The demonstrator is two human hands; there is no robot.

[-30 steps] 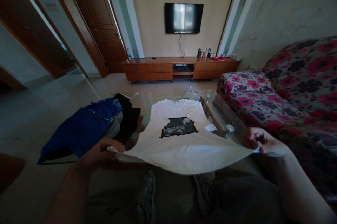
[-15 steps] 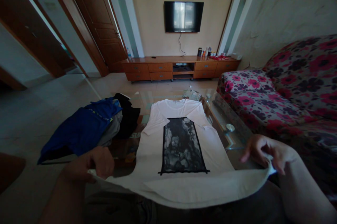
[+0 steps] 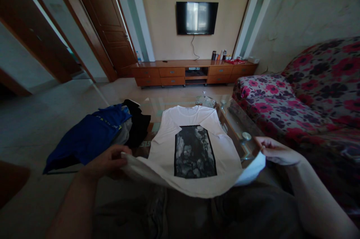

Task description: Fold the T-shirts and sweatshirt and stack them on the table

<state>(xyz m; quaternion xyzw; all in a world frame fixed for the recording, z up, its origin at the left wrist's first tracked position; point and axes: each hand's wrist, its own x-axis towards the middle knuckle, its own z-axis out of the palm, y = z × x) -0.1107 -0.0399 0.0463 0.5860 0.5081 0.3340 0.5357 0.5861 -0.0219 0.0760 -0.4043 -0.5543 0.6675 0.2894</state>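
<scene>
A white T-shirt with a dark rectangular print lies spread on the glass coffee table, collar away from me. My left hand pinches the hem's left corner, lifted off the table. My right hand grips the hem's right corner at about the same height. The hem sags between them toward my lap.
A pile of blue, grey and black clothes lies on the table's left side. A floral sofa runs along the right. A wooden TV cabinet and wall television stand ahead. Small round objects sit on the glass near the sofa.
The shirt was pulled toward me, showing the full print; now both hands have moved forward and closer together again, and the hem sits higher and narrower.
</scene>
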